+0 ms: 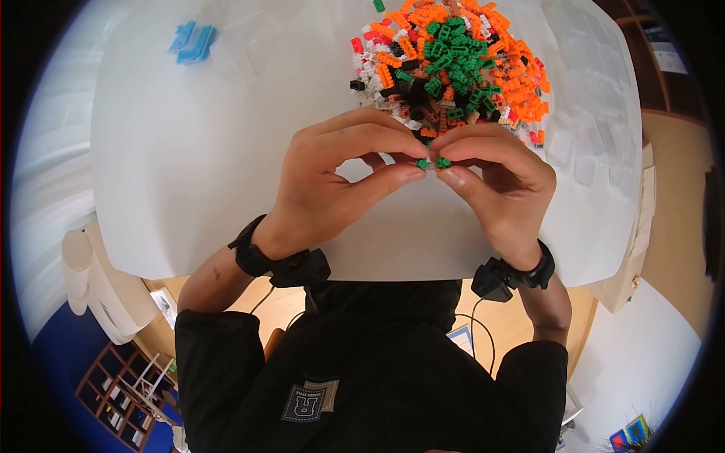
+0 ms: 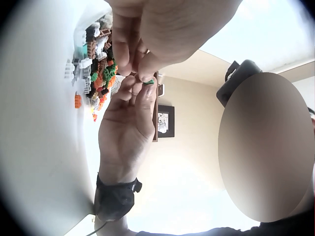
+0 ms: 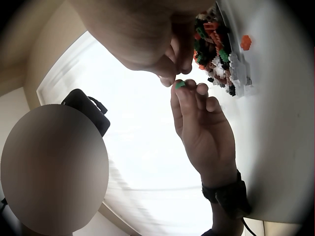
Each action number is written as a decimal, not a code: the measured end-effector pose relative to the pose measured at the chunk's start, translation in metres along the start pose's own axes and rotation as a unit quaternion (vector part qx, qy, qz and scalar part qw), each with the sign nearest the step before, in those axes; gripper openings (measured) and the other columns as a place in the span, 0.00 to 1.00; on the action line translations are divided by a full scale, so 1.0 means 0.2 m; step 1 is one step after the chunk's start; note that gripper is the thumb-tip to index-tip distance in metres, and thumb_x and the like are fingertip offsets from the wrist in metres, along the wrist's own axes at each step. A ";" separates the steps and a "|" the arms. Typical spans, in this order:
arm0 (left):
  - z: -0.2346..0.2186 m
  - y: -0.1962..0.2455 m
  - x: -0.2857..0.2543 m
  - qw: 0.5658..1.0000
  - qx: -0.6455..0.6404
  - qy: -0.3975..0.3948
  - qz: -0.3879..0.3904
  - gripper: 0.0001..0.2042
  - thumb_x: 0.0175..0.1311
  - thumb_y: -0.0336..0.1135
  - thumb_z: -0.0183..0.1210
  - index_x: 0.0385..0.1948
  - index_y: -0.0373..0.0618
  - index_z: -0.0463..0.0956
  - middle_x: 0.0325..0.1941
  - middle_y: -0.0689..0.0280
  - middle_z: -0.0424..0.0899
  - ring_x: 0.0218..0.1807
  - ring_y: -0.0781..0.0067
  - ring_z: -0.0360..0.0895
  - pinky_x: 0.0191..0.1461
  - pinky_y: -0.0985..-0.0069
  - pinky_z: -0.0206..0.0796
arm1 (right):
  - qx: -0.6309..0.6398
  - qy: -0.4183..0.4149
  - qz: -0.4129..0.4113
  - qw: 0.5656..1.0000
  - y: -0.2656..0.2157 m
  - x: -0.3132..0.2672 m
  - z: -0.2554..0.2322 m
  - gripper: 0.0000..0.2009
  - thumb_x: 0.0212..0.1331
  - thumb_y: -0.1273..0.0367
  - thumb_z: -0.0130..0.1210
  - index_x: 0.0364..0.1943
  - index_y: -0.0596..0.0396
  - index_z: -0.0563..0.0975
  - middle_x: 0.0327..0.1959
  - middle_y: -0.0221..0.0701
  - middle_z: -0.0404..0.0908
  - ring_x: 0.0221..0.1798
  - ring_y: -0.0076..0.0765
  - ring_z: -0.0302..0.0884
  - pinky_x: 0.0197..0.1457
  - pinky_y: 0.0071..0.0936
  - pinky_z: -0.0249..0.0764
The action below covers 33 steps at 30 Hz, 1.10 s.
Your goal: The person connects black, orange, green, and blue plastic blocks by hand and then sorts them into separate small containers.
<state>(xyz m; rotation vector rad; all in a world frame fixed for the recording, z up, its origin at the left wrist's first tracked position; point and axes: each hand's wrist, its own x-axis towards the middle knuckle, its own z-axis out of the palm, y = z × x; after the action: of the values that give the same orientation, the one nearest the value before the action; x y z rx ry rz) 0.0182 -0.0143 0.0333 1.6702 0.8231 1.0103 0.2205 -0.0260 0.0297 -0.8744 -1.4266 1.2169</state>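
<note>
In the head view my left hand (image 1: 321, 170) pinches a small green building brick (image 1: 421, 163) between thumb and fingertips. Facing it, my right hand (image 1: 507, 177) pinches another small green brick (image 1: 442, 162) the same way. The two bricks are held up side by side over the front of the table, fingertips of both hands almost meeting. From the left wrist, a bit of the right hand's green brick (image 2: 149, 82) shows at the thumb tip. In the right wrist view a green brick (image 3: 180, 84) peeks out at the left hand's thumb; fingers hide the rest.
Just beyond the hands, a large heap of small bricks (image 1: 453, 57) in green, orange, white, black and brown covers the white table (image 1: 189, 166). Light blue pieces (image 1: 195, 43) lie at the back left. Clear plastic bags or trays (image 1: 593, 106) line the right side.
</note>
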 end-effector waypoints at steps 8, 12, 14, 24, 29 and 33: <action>0.01 0.01 -0.01 1.000 0.009 0.011 -0.001 0.12 0.47 0.15 0.64 0.36 0.34 0.79 0.39 0.56 0.81 0.37 0.71 0.79 0.38 0.80 0.74 | 0.014 0.005 0.012 1.000 0.00 -0.01 0.01 0.12 0.47 0.85 0.62 0.37 0.64 0.81 0.39 0.40 0.81 0.41 0.32 0.80 0.42 0.23 0.81; 0.01 0.01 -0.01 0.999 0.028 0.024 0.013 0.12 0.47 0.15 0.65 0.35 0.36 0.80 0.38 0.57 0.81 0.36 0.73 0.79 0.37 0.81 0.73 | 0.009 0.003 0.022 1.000 0.00 -0.02 0.01 0.12 0.47 0.85 0.62 0.38 0.64 0.81 0.40 0.40 0.81 0.41 0.32 0.81 0.42 0.23 0.81; 0.01 0.01 -0.01 0.999 0.025 0.025 0.012 0.12 0.47 0.15 0.65 0.35 0.36 0.81 0.38 0.57 0.81 0.36 0.73 0.79 0.37 0.81 0.72 | -0.006 -0.003 0.017 1.000 0.00 -0.01 0.00 0.12 0.47 0.85 0.62 0.38 0.64 0.81 0.40 0.40 0.81 0.41 0.32 0.81 0.42 0.23 0.81; 0.02 0.01 -0.01 0.999 0.016 0.026 0.012 0.12 0.47 0.16 0.66 0.35 0.37 0.81 0.37 0.58 0.82 0.34 0.74 0.78 0.36 0.81 0.71 | 0.002 0.001 -0.009 1.000 0.00 -0.02 0.01 0.13 0.47 0.87 0.61 0.38 0.64 0.80 0.39 0.41 0.80 0.40 0.32 0.81 0.42 0.24 0.82; 0.02 0.00 -0.01 0.999 0.017 0.027 0.013 0.12 0.47 0.16 0.66 0.35 0.37 0.81 0.37 0.58 0.82 0.35 0.74 0.78 0.36 0.81 0.71 | -0.010 -0.002 -0.023 1.000 0.01 -0.01 0.01 0.12 0.47 0.87 0.61 0.38 0.64 0.80 0.39 0.41 0.81 0.40 0.32 0.81 0.42 0.24 0.82; 0.01 0.00 -0.01 0.999 0.020 0.026 0.017 0.12 0.47 0.16 0.66 0.34 0.36 0.81 0.37 0.58 0.81 0.35 0.73 0.78 0.36 0.81 0.71 | -0.036 -0.001 -0.046 0.998 0.01 -0.01 0.01 0.13 0.46 0.87 0.61 0.37 0.64 0.80 0.38 0.41 0.81 0.38 0.31 0.81 0.41 0.23 0.81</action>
<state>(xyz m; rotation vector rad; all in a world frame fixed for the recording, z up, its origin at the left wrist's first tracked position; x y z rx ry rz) 0.0201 -0.0169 0.0327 1.7033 0.8574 1.0715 0.2193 -0.0282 0.0271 -0.8455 -1.5044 1.1036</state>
